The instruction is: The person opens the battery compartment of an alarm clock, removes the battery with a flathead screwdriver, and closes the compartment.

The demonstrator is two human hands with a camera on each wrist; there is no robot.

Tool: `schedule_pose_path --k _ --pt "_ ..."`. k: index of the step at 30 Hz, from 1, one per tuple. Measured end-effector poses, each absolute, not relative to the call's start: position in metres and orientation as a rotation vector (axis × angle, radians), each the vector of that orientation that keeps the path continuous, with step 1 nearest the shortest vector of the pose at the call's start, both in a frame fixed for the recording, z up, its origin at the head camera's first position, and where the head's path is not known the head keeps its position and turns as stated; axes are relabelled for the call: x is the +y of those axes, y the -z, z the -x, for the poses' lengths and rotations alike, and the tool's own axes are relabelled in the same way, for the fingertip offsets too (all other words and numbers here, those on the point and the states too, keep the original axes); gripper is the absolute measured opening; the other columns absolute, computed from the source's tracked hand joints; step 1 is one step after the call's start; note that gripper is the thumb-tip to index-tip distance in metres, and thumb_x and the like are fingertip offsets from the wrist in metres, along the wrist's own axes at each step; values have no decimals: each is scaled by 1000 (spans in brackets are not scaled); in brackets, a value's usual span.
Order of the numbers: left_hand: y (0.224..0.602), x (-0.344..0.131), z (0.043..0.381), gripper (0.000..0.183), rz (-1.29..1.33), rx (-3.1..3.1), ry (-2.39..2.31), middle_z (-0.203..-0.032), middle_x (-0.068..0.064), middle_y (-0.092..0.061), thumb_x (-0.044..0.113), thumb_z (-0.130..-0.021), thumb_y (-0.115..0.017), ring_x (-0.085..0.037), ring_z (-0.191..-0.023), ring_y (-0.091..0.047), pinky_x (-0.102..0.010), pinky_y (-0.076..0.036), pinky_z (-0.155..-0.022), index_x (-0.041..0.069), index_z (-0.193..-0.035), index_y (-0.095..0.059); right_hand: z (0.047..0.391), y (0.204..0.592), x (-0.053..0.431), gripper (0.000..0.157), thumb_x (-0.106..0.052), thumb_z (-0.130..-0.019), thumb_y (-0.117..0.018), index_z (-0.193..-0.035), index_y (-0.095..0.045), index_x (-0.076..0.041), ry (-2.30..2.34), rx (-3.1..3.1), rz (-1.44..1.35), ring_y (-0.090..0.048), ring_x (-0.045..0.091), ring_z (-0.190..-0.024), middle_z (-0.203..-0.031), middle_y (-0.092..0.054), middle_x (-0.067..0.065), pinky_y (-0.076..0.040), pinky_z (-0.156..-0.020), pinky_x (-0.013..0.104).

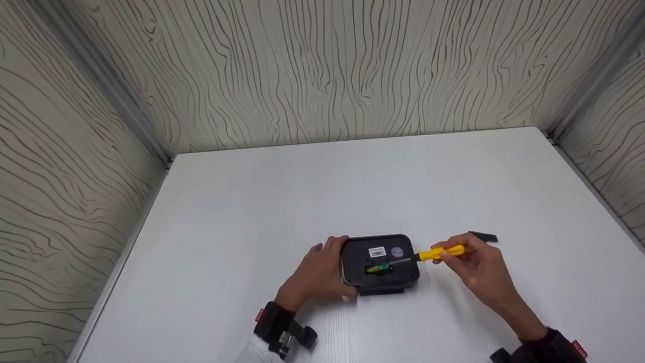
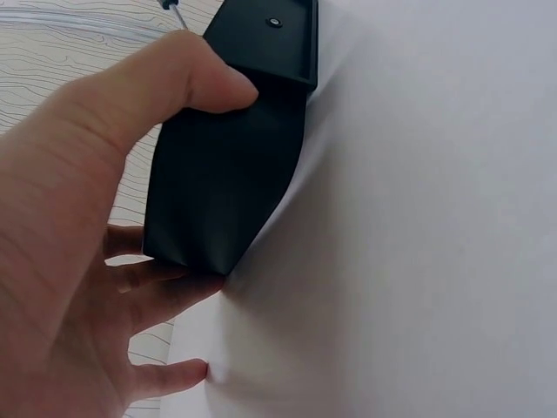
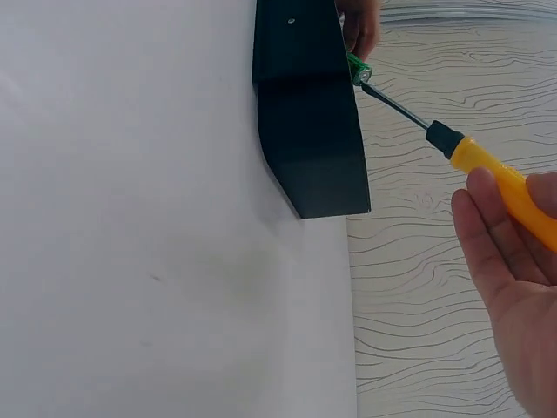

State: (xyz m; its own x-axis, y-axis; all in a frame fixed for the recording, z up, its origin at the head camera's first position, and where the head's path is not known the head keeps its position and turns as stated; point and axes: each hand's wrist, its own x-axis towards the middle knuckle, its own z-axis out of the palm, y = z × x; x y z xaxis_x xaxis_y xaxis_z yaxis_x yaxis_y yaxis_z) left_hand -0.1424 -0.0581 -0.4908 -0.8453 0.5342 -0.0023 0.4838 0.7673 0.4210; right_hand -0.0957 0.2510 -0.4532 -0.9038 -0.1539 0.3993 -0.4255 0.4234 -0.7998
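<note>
A black rounded box-shaped device (image 1: 355, 257) lies on the table, its back with two stickers facing up. My left hand (image 1: 322, 272) grips its left end, thumb on the near side (image 2: 231, 165) and fingers at the far side. A green battery (image 1: 378, 268) sits in the device's open compartment; in the right wrist view one battery end (image 3: 360, 70) sticks up past the device's edge. My right hand (image 1: 482, 267) holds a screwdriver (image 1: 442, 252) by its yellow handle. Its metal shaft (image 3: 396, 105) reaches the battery's right end, with the tip apparently touching it.
A small flat black piece (image 1: 482, 236) lies on the white table (image 1: 282, 196) just beyond my right hand. Panels with a wood-grain line pattern (image 1: 322, 70) stand behind the table and along both sides.
</note>
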Motion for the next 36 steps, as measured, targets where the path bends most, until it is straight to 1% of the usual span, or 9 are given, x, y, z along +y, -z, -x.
schedule_pose_path --k 8,15,19,22,24,27,29,32,36 --pt "491 -58 141 106 -802 2838 -636 -121 2 -44 60 -56 -71 -8 -97 -51 -39 -35 -101 13 -140 -25 90 448 256 18 -3 -78 -68 -94 -60 -8 -1406 -2426 -417 -63 3 -90 -99 -69 6 -47 -80 12" --pt "491 -58 142 107 -803 2840 -641 -121 2 -44 60 -56 -71 -9 -98 -51 -38 -35 -101 13 -140 -25 93 453 258 25 0 -65 -78 -80 -61 -10 -1043 -2410 -398 -62 -7 -85 -90 -71 4 -45 -73 6" --pt "491 -58 141 107 -804 2842 -634 -121 2 -44 60 -56 -72 -8 -99 -51 -39 -34 -102 13 -140 -25 95 458 257 27 2 -60 -80 -78 -61 -8 -870 -2406 -392 -66 5 -76 -86 -71 6 -43 -68 2" --pt "491 -58 141 108 -798 2840 -632 -122 2 -44 61 -56 -71 -8 -100 -51 -39 -34 -103 13 -140 -25 96 462 256 27 4 -60 -79 -76 -60 -5 -822 -2420 -351 -68 18 -69 -83 -71 10 -41 -65 0" --pt "491 -58 141 108 -797 2839 -628 -122 1 -44 61 -56 -71 -9 -100 -51 -40 -34 -103 13 -141 -25 96 465 256 25 4 -61 -78 -75 -59 -3 -800 -2437 -310 -67 21 -66 -80 -71 12 -40 -63 -1" --pt "491 -58 141 108 -799 2839 -633 -122 1 -45 61 -55 -72 -9 -100 -51 -40 -34 -103 12 -140 -25 98 470 256 24 4 -62 -78 -75 -59 -2 -747 -2472 -235 -66 21 -63 -76 -70 13 -47 -60 7" --pt "490 -58 142 109 -804 2839 -629 -121 0 -45 61 -55 -72 -9 -99 -51 -40 -34 -103 12 -140 -25 99 474 256 23 3 -62 -77 -75 -59 -1 -704 -2496 -199 -65 20 -60 -73 -69 13 -52 -58 18" --pt "491 -58 141 108 -807 2840 -632 -122 1 -45 61 -56 -72 -9 -99 -51 -40 -34 -102 13 -140 -25 100 479 258 22 3 -63 -77 -74 -58 0 -632 -2525 -170 -62 20 -55 -68 -66 14 -54 -54 32" --pt "491 -58 141 107 -801 2852 -616 -121 2 -44 62 -56 -71 -8 -97 -51 -40 -35 -102 13 -140 -24 102 482 259 20 1 -65 -76 -73 -57 2 -571 -2563 -149 -61 22 -51 -65 -64 18 -53 -51 33"
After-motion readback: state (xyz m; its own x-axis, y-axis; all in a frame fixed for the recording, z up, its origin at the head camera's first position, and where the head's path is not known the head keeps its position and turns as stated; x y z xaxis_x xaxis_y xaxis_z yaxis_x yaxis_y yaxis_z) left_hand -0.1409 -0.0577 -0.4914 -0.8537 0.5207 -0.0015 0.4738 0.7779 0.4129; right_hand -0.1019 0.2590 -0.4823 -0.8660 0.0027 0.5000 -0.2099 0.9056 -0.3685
